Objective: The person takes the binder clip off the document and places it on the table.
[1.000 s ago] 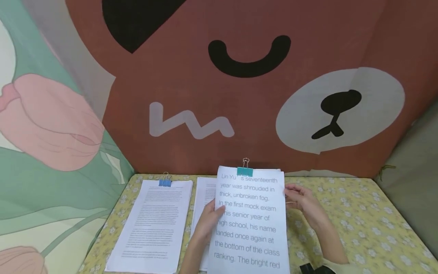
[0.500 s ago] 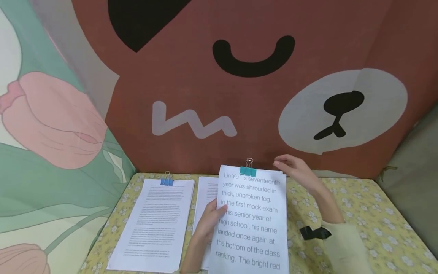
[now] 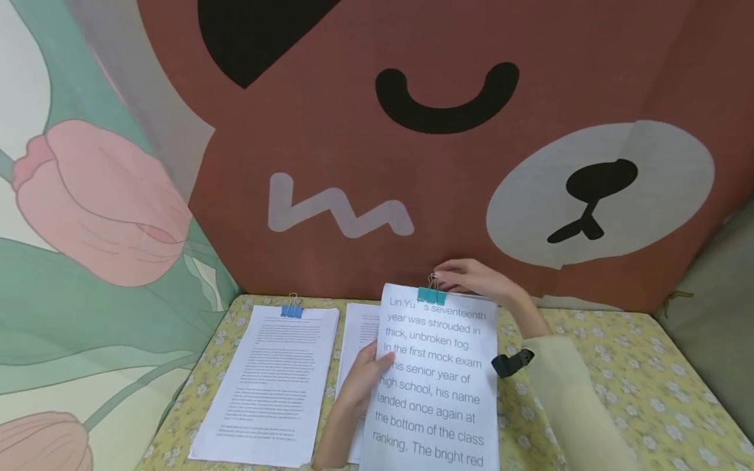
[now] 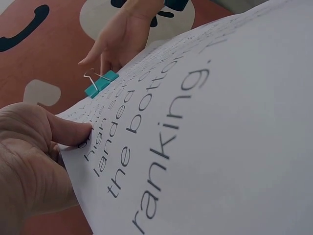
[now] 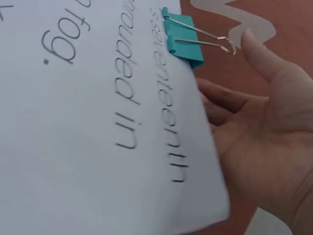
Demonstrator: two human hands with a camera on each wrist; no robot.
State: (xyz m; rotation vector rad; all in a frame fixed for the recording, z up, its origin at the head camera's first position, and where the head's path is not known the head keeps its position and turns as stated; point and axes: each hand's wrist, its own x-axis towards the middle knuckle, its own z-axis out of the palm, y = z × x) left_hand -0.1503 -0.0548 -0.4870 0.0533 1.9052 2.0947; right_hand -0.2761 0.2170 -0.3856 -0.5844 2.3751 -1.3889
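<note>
My left hand grips the left edge of a paper stack printed in large type, its thumb on the front sheet. A teal binder clip holds the stack's top edge, its wire handles pointing up. My right hand is at the top of the stack beside this clip. In the right wrist view, the right thumb stands just off the wire handles, and the other fingers reach behind the sheets, their tips hidden.
On the flowered tabletop lies another stack with a blue binder clip. More printed sheets lie partly hidden behind the held stack. A wall hanging with a bear face rises behind the table.
My right hand has left the stack's right edge, risen and moved left to the teal clip. My left hand keeps its grip; the view has shifted slightly.
</note>
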